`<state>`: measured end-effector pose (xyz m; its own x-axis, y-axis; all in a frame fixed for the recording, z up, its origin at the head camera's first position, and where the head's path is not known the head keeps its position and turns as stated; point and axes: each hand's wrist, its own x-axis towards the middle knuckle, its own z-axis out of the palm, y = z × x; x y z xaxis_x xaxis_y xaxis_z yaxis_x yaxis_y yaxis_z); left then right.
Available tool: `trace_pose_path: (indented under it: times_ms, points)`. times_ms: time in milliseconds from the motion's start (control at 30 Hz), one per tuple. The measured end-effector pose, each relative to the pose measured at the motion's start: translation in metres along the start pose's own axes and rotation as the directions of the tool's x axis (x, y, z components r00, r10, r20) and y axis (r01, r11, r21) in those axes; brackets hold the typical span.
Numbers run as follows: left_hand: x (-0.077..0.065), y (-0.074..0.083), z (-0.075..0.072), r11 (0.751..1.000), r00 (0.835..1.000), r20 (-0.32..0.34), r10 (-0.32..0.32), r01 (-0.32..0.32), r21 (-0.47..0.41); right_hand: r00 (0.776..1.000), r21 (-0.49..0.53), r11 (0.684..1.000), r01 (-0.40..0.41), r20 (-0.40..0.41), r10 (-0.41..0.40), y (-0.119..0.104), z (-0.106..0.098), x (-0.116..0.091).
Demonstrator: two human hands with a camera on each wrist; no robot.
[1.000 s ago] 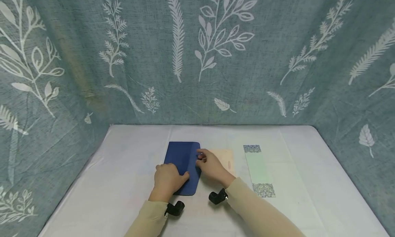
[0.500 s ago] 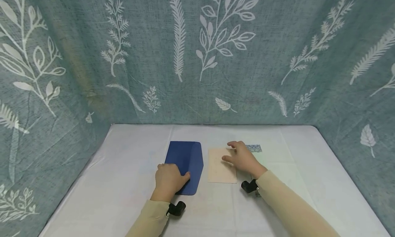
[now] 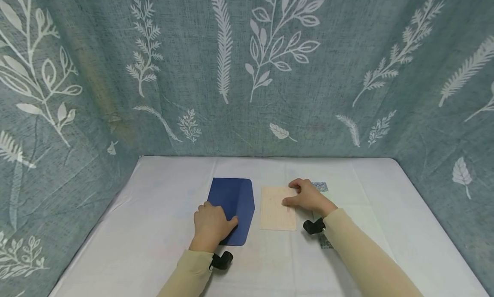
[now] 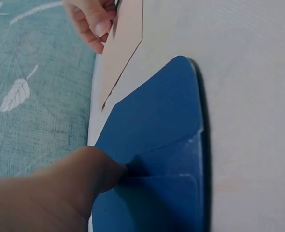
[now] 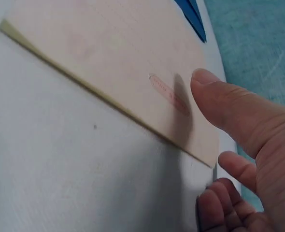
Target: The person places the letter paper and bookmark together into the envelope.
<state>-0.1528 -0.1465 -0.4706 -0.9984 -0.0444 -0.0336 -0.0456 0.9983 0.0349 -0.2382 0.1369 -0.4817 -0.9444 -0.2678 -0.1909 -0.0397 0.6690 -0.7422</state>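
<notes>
A dark blue envelope [image 3: 244,207] lies on the table, its flap folded out toward the right. My left hand [image 3: 211,228] holds its left part, the thumb at the pocket's mouth, which gapes a little in the left wrist view; the other fingertips are hidden there. To the right lies a flat peach card [image 3: 275,211] with faint lines and a small red-outlined label [image 5: 169,94]. Over the card's right edge is my right hand [image 3: 310,198], thumb above the face and fingers beyond the edge, spread apart. Whether the thumb touches the card I cannot tell.
Beneath my right wrist lies a pale green paper with patterned bands [image 3: 320,186], mostly covered by the hand and forearm. A white cloth [image 3: 162,194] covers the table. Behind it hangs a teal curtain [image 3: 239,129] with white leaf prints. Each wrist bears a black camera [image 3: 222,260].
My right hand has left the envelope's flap and moved right to the peach card's right edge. The flap now lies spread flatter. My left hand stays on the envelope.
</notes>
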Motion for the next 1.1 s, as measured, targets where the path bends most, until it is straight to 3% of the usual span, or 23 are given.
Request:
trace_pose_path:
  times_ms: [500,700,900,1100]
  points:
    - [-0.001,-0.006,0.006,0.996,0.996,-0.086,-0.003,-0.004,-0.086,0.998,0.029,0.999,-0.032,0.048,0.030,0.004,-0.005,0.003]
    - [-0.006,-0.008,0.005,0.997,0.997,-0.071,-0.015,0.009,-0.075,0.996,0.061,0.996,-0.062,0.062,0.058,0.001,-0.001,0.003]
    - [-0.005,-0.008,0.007,0.996,0.997,-0.074,-0.011,0.004,-0.086,0.996,-0.018,0.997,-0.081,0.038,0.081,-0.001,0.001,0.004]
    - [-0.004,-0.008,0.008,0.997,0.995,-0.095,-0.008,0.001,-0.073,1.000,-0.046,0.999,-0.017,-0.001,0.017,-0.004,0.005,0.000]
